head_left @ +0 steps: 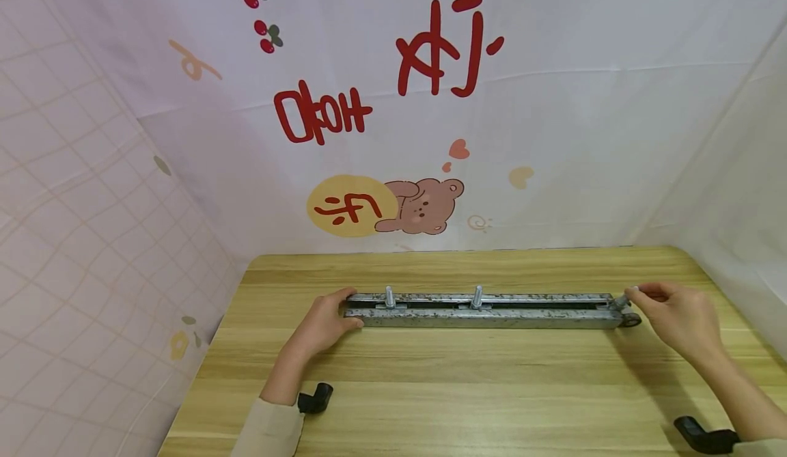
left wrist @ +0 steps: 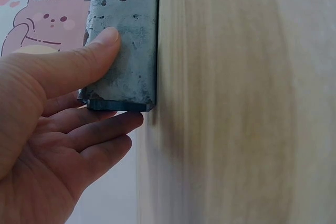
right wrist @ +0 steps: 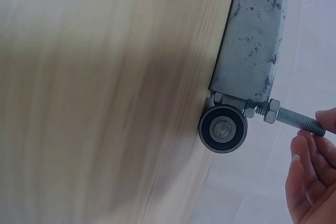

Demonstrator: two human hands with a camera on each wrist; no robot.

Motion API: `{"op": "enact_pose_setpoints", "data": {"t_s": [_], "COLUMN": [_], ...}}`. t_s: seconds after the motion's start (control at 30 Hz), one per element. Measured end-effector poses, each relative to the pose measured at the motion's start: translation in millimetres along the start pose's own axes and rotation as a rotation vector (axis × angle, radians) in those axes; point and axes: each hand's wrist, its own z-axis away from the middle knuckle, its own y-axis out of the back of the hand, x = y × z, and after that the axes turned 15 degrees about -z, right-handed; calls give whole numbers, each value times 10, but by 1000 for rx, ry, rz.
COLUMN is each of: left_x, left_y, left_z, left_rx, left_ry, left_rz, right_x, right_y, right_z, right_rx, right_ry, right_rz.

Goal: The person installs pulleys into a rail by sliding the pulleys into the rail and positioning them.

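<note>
A long metal channel rail (head_left: pixel 492 319), grey with dark specks, lies across the wooden table with its slot upward. At its left end my left hand (head_left: pixel 322 324) grips it, thumb on the near side and fingers at the far side and end. Two threaded bolts, a left one (head_left: pixel 389 298) and a middle one (head_left: pixel 477 296), stand up out of the slot. At the right end a roller wheel (right wrist: pixel 223 129) sits just outside the channel's mouth. My right hand (head_left: pixel 679 317) pinches the tip of the threaded bolt (right wrist: pixel 302 120) on that roller piece, which carries a hex nut (right wrist: pixel 272 111).
The wooden table (head_left: pixel 430 389) runs up to a printed white cloth (head_left: pixel 584 136) at the back, with more cloth on both sides. Black camera mounts show at the left wrist (head_left: pixel 315 398) and the right wrist (head_left: pixel 703 436).
</note>
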Motion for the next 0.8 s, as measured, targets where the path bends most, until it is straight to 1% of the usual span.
{"op": "enact_pose_setpoints", "data": {"t_s": [0.3,0.67,0.8], "left_x": [5,-26,-31], "left_y": [10,-18,-25], "left_z": [4,-9,-12], "left_rx": [1,1,4], "left_ry": [-6,-6,-6], "left_rz": [-4,-5,-2], "right_x": [-53,-97,-109], "right_y": [-42,-99,-116], "right_z": [2,-13,-16], "right_rx": [-7,-16,-17], "right_ry": [-3,0,16], "right_rz": [-7,-14,-18]}}
